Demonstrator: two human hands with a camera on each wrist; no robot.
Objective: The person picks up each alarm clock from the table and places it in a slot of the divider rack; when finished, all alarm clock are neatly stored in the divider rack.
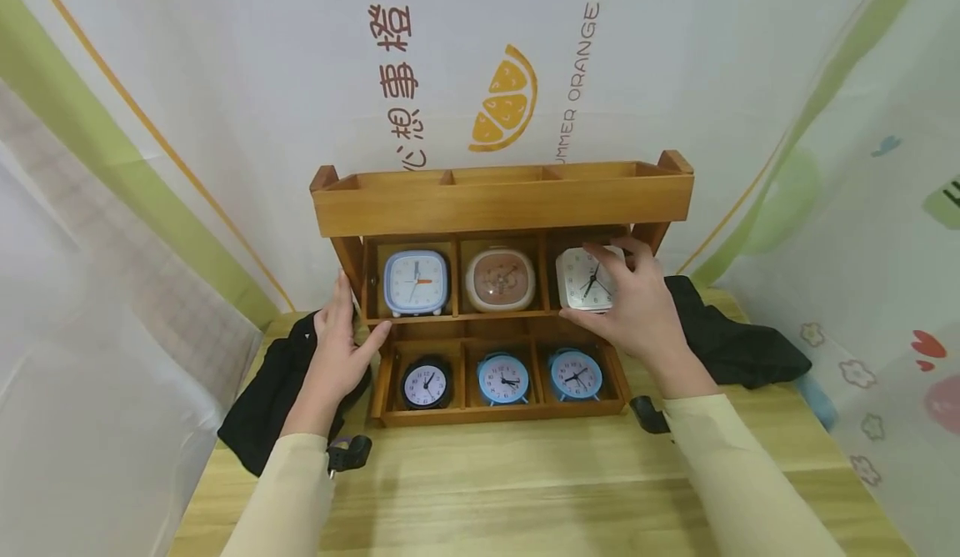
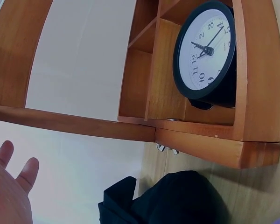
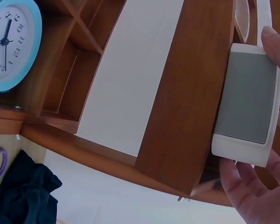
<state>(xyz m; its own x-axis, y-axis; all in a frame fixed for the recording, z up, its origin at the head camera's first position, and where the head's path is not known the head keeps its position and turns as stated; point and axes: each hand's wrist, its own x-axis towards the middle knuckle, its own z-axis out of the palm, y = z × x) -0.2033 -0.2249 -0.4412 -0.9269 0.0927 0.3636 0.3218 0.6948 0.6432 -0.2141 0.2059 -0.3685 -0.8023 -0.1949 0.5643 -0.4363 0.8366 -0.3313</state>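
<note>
My right hand grips a white square alarm clock at the right compartment of the wooden shelf's middle tier. In the right wrist view, the clock's grey underside shows between thumb and fingers. At the shelf's left side is my left hand, fingers extended along the upright and thumb by the tier's lower edge; whether it presses the wood is unclear. Beside the white clock stand a cream clock with a brown face and a blue-rimmed white clock, each in its own compartment.
The bottom tier holds a black round clock and two blue round clocks, left and right. Above is the top tier. Dark cloths lie left and right of the shelf on the wooden table.
</note>
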